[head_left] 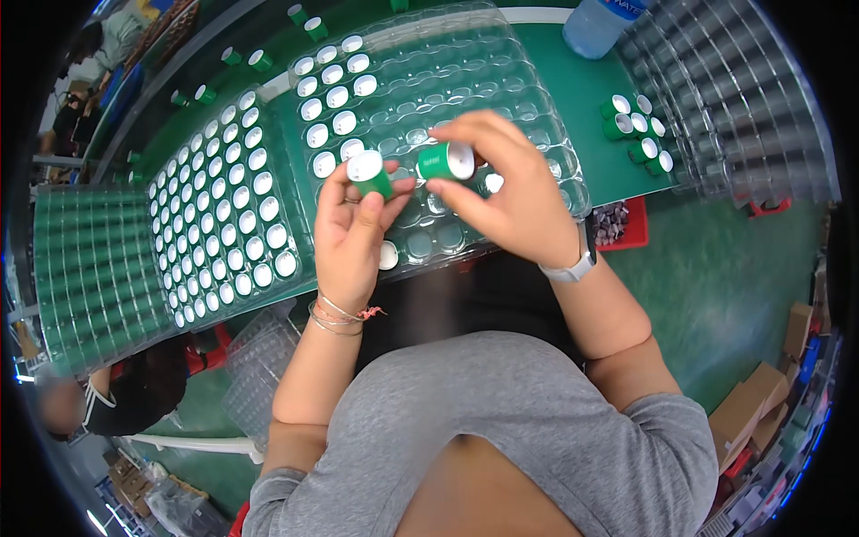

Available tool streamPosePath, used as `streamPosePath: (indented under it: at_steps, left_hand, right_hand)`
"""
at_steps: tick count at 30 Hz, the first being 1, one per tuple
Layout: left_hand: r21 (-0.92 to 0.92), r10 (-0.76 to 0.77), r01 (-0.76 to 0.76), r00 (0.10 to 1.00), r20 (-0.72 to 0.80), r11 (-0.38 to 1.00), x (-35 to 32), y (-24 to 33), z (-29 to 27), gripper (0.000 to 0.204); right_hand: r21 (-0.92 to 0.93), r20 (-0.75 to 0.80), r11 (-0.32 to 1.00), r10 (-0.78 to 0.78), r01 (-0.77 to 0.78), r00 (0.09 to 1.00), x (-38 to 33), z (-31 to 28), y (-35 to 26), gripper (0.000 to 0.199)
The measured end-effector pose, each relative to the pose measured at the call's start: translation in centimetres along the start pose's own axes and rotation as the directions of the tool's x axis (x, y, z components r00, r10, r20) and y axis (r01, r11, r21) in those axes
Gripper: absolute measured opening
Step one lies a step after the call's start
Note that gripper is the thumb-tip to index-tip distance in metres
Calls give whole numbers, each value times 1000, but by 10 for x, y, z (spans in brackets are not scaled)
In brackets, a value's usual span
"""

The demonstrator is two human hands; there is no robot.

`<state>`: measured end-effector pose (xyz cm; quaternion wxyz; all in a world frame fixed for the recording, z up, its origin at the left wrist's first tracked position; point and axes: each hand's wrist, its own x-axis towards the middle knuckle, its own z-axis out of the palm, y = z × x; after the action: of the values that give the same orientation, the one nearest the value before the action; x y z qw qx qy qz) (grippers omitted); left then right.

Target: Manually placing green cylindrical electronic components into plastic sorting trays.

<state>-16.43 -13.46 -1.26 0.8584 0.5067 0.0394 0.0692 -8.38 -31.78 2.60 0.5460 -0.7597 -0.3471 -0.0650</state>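
I hold one green cup (378, 183) in the left hand (352, 234), a second cup (436, 163) sideways in the right hand (519, 199), above the clear tray (461, 76); side grips presumably leave white ends (365, 165) exposed. Far-side contact is hidden.

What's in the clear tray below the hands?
The clear tray has white-ended pieces in slots mainly along its left side. Left hand, right hand and their green cylinders cover some slots; contents there can't be seen.

A person wears a heather-grey short-sleeved T-shirt (528, 394) and black lower garment (528, 309); right wrist (557, 254), a pale-banded wristwatch (569, 271); left wrist (344, 292), thin bracelets (333, 316), including a frayed coral cord (368, 313).
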Motion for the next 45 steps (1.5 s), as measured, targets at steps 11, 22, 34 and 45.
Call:
streamPosePath:
  at_steps: [11, 22, 34, 45]
  left_hand:
    - [-87, 46, -50, 998, -44, 995, 2, -1, -5, 44]
    - [-37, 0, 0, 1000, -17, 999, 1, 1, -7, 48]
    - [47, 153, -153, 988, 8, 987, -1, -4, -1, 73]
    - [905, 355, -136, 935, -17, 402, 13, 20, -27, 58]
  right_hand:
    - [-267, 377, 941, -99, 211, 921, 99, 49, 60, 37]
    - [219, 656, 976, -158, 14, 738, 70, 24, 16, 37]
    - [-137, 522, 946, -185, 296, 833, 75, 39, 69, 32]
    - [-717, 317, 653, -5, 243, 948, 44, -18, 72, 64]
